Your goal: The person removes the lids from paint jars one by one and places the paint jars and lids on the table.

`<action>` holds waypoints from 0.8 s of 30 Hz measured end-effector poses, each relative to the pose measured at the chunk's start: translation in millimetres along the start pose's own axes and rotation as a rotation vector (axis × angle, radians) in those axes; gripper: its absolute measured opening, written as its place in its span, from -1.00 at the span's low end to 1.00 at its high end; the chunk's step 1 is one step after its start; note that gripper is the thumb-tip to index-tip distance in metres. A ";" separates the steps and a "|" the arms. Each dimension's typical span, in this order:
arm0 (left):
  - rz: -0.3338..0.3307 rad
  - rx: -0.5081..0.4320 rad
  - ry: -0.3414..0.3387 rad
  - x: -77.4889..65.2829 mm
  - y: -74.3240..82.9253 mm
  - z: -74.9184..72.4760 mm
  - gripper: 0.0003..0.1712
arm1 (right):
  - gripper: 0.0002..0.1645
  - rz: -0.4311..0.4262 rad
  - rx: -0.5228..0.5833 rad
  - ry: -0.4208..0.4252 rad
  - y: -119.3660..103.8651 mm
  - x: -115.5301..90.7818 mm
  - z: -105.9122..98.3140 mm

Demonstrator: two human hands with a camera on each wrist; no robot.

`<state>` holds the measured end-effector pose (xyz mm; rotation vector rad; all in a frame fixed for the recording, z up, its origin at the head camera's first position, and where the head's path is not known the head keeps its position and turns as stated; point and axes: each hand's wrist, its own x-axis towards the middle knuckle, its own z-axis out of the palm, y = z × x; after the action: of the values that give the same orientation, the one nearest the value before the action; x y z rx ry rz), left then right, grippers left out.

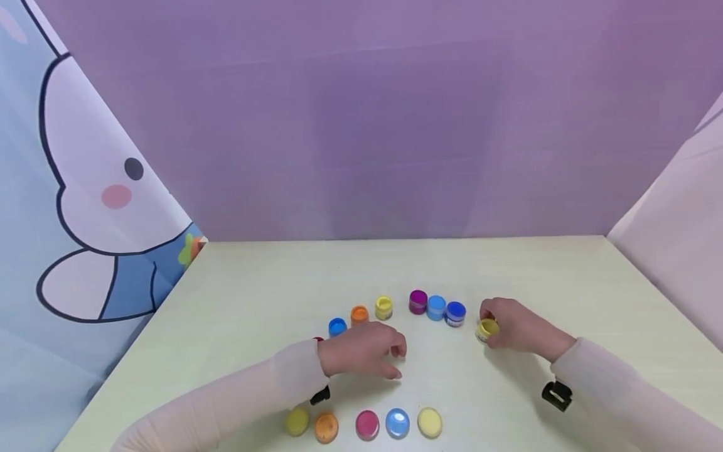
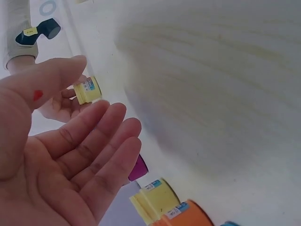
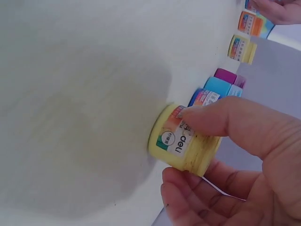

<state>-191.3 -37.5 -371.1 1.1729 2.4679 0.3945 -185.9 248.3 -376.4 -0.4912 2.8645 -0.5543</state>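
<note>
My right hand (image 1: 511,323) pinches a small yellow paint pot (image 3: 181,139) between thumb and fingers, at the right of the table. The pot is lidless, bears a "deli" label, and its base is at the tabletop. My left hand (image 1: 364,348) is over the middle of the table with loosely bent fingers and nothing in its palm. Just beyond it stand an open orange pot (image 1: 359,314), an open blue pot (image 1: 337,326) and an open yellow pot (image 1: 383,307). A dark red pot (image 1: 319,339) is mostly hidden behind the left wrist.
Purple (image 1: 418,302), light blue (image 1: 436,307) and dark blue (image 1: 455,314) pots with lids on stand between the hands, farther back. Along the front lie olive-yellow (image 1: 297,421), orange (image 1: 326,427), pink-red (image 1: 367,425), blue (image 1: 398,423) and pale yellow (image 1: 430,422) lids. A purple backdrop (image 1: 395,125) rises behind.
</note>
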 end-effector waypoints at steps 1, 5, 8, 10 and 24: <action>0.002 0.002 0.001 -0.2 -0.4 -0.6 -0.74 | -0.61 0.000 0.002 -0.001 1.1 0.8 -0.3; 0.000 -0.003 0.005 -0.2 -1.5 -1.5 -0.70 | -0.54 0.000 0.003 -0.001 2.1 2.8 -2.0; -0.008 -0.005 0.002 -0.2 -1.7 -0.6 -0.70 | -0.42 -0.013 0.000 0.016 -0.4 7.4 -2.9; -0.015 -0.008 -0.002 -0.8 -1.3 0.6 -0.70 | -0.36 -0.028 -0.001 0.036 -3.9 12.4 -2.4; 0.010 0.013 0.012 -0.7 -4.3 1.3 -0.70 | -0.67 -0.057 -0.029 0.080 -30.3 40.3 3.2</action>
<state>-193.3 -40.6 -373.8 1.1925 2.4795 0.3902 -214.0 206.5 -372.1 -0.5700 2.9464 -0.5546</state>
